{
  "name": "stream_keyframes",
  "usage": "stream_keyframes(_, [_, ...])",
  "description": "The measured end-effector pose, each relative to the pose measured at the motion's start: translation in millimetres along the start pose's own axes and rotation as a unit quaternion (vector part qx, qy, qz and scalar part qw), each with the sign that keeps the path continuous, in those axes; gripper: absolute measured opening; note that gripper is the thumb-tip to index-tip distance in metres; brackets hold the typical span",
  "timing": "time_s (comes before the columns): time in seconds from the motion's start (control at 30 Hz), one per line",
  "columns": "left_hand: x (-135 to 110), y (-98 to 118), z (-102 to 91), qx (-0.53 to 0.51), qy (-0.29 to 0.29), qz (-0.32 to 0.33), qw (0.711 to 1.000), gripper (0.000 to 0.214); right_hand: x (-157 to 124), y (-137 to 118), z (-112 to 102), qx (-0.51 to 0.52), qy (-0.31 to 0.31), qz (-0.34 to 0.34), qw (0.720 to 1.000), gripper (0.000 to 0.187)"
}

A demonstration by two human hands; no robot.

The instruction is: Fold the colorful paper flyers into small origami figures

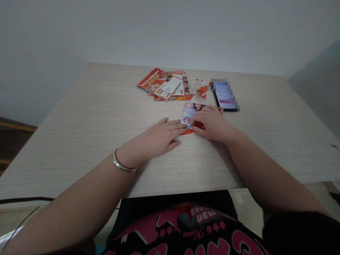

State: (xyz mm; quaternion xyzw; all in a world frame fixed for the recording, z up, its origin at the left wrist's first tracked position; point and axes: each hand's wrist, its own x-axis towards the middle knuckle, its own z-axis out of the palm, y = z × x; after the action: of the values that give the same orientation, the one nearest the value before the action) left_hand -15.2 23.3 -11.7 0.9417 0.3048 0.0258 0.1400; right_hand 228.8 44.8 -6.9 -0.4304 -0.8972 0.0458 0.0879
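A printed leaflet (188,114), pale blue with red lettering and an orange lower edge, lies on the table in front of me. My left hand (160,137) rests flat, its fingers stretched out so that the tips touch the leaflet's lower left edge. Over the right part of the same sheet lies my right hand (214,124), fingers bent and thumb apart, covering much of the print. Neither hand grips anything that I can see. A silver bangle (122,165) circles my left wrist.
Behind the leaflet, several red and white leaflets (168,86) lie in a loose, fanned pile. To their right are a crumpled red and clear wrapper (202,88) and a phone (225,97) with its screen lit. The pale wooden table (92,106) meets a wall at its far edge.
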Motion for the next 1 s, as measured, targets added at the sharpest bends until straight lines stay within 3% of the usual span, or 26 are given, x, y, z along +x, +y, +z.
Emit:
stream_keyframes(0.2, [-3,2,-8.8,-0.017,0.016,0.039,0.999,0.042,3,-1,4,0.038,-0.007,-0.013,0.999,0.013])
stream_keyframes(0.33, [-4,6,-13.0,-0.013,0.001,0.022,1.000,0.037,5,2,6,0.049,-0.026,-0.017,0.998,0.014])
stream_keyframes(0.6, [-6,9,-12.2,0.010,-0.019,0.008,1.000,0.053,6,0,4,0.028,-0.038,-0.015,0.999,0.016])
stream_keyframes(1.0, [-5,18,-17.9,0.072,0.001,0.021,0.997,0.031,7,-2,4,0.019,-0.034,0.004,0.999,0.014])
